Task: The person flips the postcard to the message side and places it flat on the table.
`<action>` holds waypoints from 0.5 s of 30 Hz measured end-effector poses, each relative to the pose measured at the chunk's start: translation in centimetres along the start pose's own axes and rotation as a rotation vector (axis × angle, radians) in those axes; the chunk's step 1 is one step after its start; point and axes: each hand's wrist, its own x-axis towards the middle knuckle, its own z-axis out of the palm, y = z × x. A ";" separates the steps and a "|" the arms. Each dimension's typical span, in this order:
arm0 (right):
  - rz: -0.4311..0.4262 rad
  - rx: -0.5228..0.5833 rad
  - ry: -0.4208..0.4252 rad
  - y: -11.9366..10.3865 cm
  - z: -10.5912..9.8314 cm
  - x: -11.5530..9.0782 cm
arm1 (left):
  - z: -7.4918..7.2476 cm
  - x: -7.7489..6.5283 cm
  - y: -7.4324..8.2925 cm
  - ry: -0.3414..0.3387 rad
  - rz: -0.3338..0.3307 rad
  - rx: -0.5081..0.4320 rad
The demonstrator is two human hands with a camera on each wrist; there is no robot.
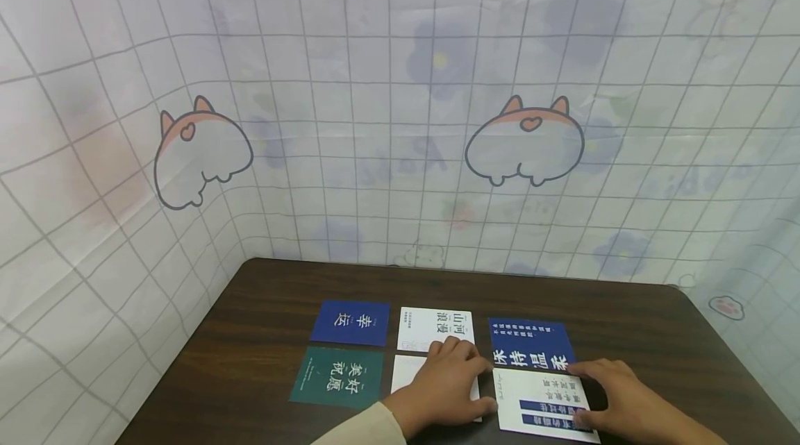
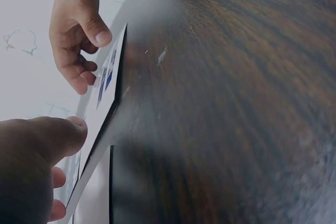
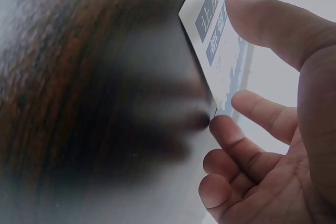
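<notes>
At the table's near right lies a white card with blue bands (image 1: 544, 400). My right hand (image 1: 631, 400) is at its right side, thumb over the bands and fingertips by the upper right corner; the right wrist view shows the fingers loosely bent beside the card edge (image 3: 207, 59). Over a plain-looking white card (image 1: 405, 370) lies my left hand (image 1: 445, 384), hiding most of it. Its thumb points toward the banded card's left edge; the left wrist view shows the thumb (image 2: 68, 135) close to that card. Whether it touches cannot be told.
Behind the banded card lies a blue card (image 1: 525, 344) with white characters. Another white card (image 1: 431, 327) lies behind my left hand. Further left are a blue card (image 1: 369, 323) and a green card (image 1: 337, 377). A gridded curtain (image 1: 400, 119) hangs behind the dark wooden table (image 1: 250, 362).
</notes>
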 end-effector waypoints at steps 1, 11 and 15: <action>0.003 -0.003 -0.001 0.1 0.0 0.0 | 0.0 0.0 0.0 -0.003 -0.001 0.000; -0.013 -0.017 0.019 0.4 0.0 -0.2 | 0.0 0.2 0.3 -0.023 -0.009 0.002; -0.001 -0.023 0.008 0.4 0.1 -0.1 | 0.0 0.2 0.4 -0.026 -0.014 0.012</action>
